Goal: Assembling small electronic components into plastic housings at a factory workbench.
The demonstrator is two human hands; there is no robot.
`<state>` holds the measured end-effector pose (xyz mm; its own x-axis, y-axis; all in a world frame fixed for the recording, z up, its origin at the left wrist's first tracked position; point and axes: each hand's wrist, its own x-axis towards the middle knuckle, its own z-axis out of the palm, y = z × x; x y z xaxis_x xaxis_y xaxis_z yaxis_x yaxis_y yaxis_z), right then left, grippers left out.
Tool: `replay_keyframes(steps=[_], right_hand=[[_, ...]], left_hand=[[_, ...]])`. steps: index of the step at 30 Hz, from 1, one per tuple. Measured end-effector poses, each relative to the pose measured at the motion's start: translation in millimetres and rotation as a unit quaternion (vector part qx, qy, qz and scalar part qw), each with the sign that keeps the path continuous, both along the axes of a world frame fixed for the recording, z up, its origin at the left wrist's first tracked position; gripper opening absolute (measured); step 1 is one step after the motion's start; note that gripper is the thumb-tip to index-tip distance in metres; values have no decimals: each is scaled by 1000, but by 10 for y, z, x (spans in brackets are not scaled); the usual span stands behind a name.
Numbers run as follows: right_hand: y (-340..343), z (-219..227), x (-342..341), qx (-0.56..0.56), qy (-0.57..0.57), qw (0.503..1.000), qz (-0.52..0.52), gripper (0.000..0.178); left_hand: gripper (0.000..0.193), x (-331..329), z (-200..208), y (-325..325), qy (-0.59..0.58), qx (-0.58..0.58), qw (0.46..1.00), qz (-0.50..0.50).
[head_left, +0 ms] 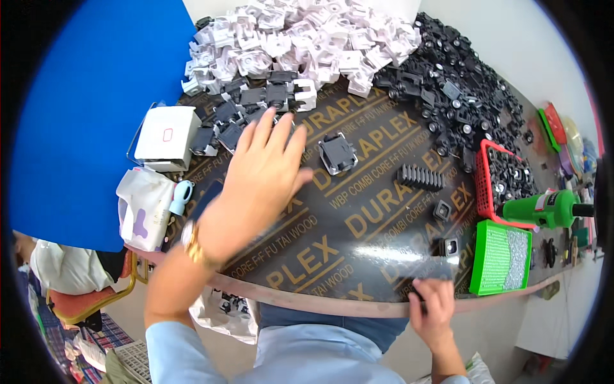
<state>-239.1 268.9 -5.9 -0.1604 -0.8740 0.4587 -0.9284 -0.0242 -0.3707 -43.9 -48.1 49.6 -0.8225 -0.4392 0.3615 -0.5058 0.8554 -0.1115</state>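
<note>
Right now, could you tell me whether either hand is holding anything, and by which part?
The left hand lies spread and open over the black parts, gripping nothing. The right hand curls at the table edge; whether it holds anything cannot be told.

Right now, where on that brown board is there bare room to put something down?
The widest bare patch on the board lies between the left hand and the green tray, below the black ribbed block. The far edge is crowded with white parts and black parts; the right hand rests at the near rim.
</note>
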Motion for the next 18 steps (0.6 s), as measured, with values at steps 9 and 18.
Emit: replay_keyframes(steps=[9,18], right_hand=[[-14,-227,27,-88,56,995,-3,28],[-43,76,-192,-82,3,996,-31,33]], left_hand=[[26,-915,-236,-1395,48,145,988,4],[17,-545,202,260,128,109,957,-238]])
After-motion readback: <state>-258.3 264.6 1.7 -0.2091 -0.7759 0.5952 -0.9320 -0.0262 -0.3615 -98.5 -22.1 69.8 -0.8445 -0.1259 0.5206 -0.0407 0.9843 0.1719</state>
